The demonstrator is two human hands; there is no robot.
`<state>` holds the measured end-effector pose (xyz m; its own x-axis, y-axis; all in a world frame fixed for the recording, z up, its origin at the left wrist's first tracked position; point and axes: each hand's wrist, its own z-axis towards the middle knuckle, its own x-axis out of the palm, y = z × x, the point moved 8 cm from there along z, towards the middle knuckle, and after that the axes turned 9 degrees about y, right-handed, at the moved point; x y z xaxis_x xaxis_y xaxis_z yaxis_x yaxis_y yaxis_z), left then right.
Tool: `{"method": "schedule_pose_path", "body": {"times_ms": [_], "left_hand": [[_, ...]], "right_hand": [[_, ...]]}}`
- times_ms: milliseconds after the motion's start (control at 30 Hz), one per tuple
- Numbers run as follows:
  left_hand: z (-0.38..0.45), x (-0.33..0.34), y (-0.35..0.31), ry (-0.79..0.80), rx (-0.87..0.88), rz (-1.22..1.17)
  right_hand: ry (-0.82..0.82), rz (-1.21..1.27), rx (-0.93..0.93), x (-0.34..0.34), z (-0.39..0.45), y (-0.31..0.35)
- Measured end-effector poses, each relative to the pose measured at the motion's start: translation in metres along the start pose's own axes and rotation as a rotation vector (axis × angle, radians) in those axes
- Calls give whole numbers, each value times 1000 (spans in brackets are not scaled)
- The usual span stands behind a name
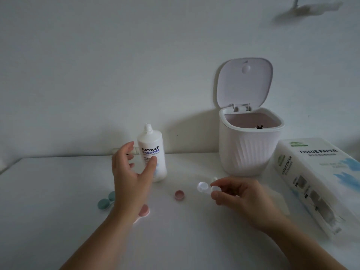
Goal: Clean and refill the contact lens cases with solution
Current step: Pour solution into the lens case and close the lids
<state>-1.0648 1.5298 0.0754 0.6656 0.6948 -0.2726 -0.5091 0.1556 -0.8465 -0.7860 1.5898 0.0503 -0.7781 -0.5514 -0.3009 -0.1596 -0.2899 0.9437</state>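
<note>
Nearest the camera, the right hand (239, 197) pinches a clear, translucent plastic twin-well lens case (208, 187) by one well, lifting it just off the white tabletop (58, 201), probably so the open wells face up for filling. The left hand (128, 172) hangs spread wide and holds nothing, its thumb and fingers framing the white plastic solution bottle with purple lettering (153, 152), likely about to grasp it. Under the left wrist lies a pink lens case (143, 212), partly hidden. A loose pink round cap (179, 195) rests between the hands, set aside from its well. A teal lidded lens case (106, 200) sits just left of the wrist, caps on, seemingly waiting its turn. At the right edge lies a white plastic-wrapped tissue paper pack (311, 182), handy for wiping. Farther back stands a white ribbed mini bin (247, 149), its lid flipped up to take waste. Behind runs a plain white wall (97, 65); the light is dim.
</note>
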Motion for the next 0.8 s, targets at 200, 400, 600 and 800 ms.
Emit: {"method": "schedule_pose_path", "body": {"times_ms": [200, 400, 600, 800], "left_hand": [[20, 19, 15, 314, -189, -35], [22, 24, 26, 343, -194, 12], [28, 23, 26, 292, -143, 1], [12, 3, 11, 335, 17, 93]], "right_hand": [[18, -59, -22, 2, 0, 1], [-2, -14, -61, 4, -2, 6], [13, -21, -32, 6, -4, 9], [-50, -33, -26, 2, -7, 14]]}}
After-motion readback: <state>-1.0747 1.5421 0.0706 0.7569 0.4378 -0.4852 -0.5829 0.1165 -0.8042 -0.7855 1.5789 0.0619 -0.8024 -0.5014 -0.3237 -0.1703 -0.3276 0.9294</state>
